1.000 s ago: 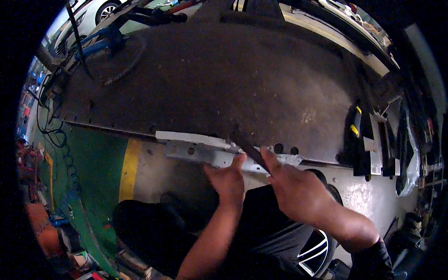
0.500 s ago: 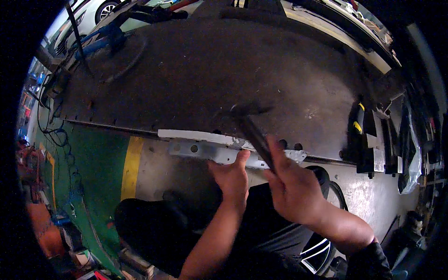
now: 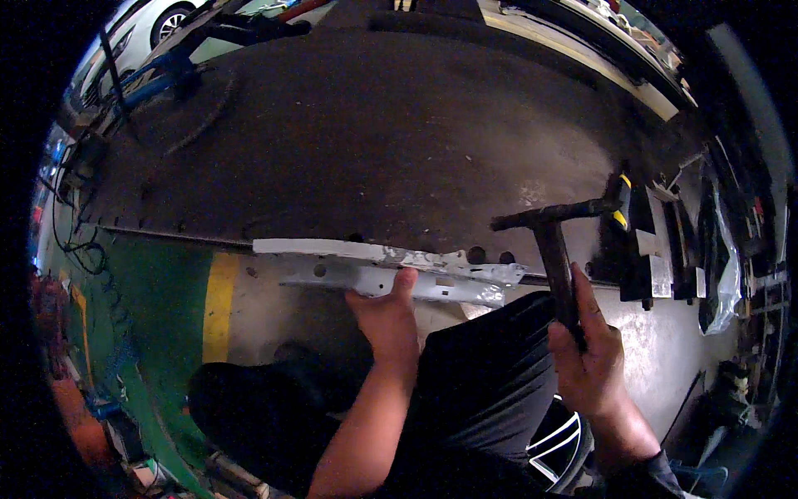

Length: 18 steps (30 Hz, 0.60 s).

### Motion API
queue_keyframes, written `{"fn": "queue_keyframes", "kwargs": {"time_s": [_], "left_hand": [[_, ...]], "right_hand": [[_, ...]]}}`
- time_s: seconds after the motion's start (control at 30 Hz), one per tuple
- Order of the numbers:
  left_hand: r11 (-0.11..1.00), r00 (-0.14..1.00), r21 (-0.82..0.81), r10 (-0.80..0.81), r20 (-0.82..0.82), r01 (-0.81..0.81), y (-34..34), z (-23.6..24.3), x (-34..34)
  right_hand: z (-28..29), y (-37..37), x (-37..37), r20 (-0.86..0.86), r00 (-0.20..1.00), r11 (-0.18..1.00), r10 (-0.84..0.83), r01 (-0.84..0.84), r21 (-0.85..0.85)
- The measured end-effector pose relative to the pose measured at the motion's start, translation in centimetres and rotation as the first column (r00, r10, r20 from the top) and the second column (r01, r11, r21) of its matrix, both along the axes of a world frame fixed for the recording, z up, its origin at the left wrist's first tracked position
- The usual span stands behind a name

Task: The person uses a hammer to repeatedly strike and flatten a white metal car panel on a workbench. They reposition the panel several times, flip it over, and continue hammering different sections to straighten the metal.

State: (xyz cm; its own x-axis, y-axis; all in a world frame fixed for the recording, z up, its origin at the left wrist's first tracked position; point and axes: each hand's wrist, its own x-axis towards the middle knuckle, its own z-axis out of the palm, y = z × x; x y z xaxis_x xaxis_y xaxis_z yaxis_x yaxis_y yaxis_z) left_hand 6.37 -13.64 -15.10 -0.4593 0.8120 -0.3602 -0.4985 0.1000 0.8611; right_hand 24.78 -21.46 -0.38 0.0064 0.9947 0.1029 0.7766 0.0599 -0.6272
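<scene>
My left hand (image 3: 386, 312) is closed around a long bent sheet-metal bracket (image 3: 332, 249), thumb pressed on its near face. The bracket is silvery with round and square holes, and its right end looks crumpled. It lies along the near edge of the dark metal workbench (image 3: 357, 133). To the right of it my right hand (image 3: 592, 362) grips the handle of a hammer (image 3: 555, 262). The hammer's dark head is raised over the bench, apart from the bracket.
Dark block-shaped tools with yellow marks (image 3: 636, 233) and a clear plastic bag (image 3: 723, 291) hang at the bench's right side. A blue clamp-like tool (image 3: 162, 83) sits far left. A wheel (image 3: 557, 449) is by my right leg. A white car (image 3: 137, 37) stands beyond.
My right hand has swung the hammer to the right, away from the bracket. The view has shifted slightly, while my left hand keeps its hold on the bracket.
</scene>
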Motion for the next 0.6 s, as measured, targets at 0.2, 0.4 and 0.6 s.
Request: {"fn": "queue_keyframes", "kwargs": {"time_s": [0.2,0.4,0.6], "left_hand": [[0.998,0.997,0.013,0.054,-0.06,-0.054,0.1,0.4,0.3],[0.987,0.978,0.104,0.141,-0.151,-0.126,0.1,-0.1,0.3],[0.99,0.996,0.124,0.057,0.075,-0.066,0.2,-0.6,-0.4]], "right_hand": [[0.6,-0.1,1.3,0.15,0.981,0.992,0.119,-0.114,-0.045],[1.3,0.9,-0.1,0.096,0.975,0.958,0.201,-0.176,-0.226],[0.6,1.2,-0.3,0.051,0.986,0.979,0.161,-0.153,-0.136]]}}
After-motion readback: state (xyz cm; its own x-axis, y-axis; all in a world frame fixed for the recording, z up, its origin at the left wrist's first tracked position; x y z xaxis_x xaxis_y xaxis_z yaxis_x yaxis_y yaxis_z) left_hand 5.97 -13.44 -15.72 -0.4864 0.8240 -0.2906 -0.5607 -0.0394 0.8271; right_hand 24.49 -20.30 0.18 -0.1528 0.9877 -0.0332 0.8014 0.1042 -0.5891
